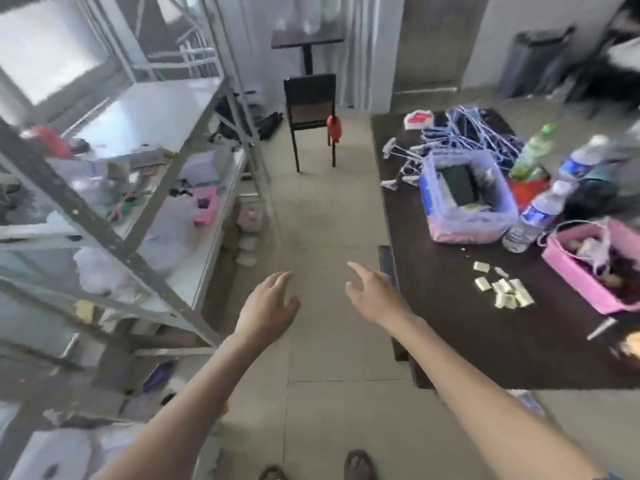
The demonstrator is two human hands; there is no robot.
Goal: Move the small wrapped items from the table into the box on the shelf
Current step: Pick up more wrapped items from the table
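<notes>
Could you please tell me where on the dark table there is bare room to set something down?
The near-left part of the table is bare, bordered by its front edge, the wrapped items and the blue basket. A narrower strip runs along the left edge beside that basket. The far end, under the hangers, and the right side, with bottles and pink box, are crowded.

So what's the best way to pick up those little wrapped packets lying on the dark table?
The wrapped packets lie flat and loosely clustered near the pink basket, so come down from above with the right hand, which is nearer. Pinch one across its short edges with thumb and fingers, starting with the separate ones on the left, away from the basket.
</notes>
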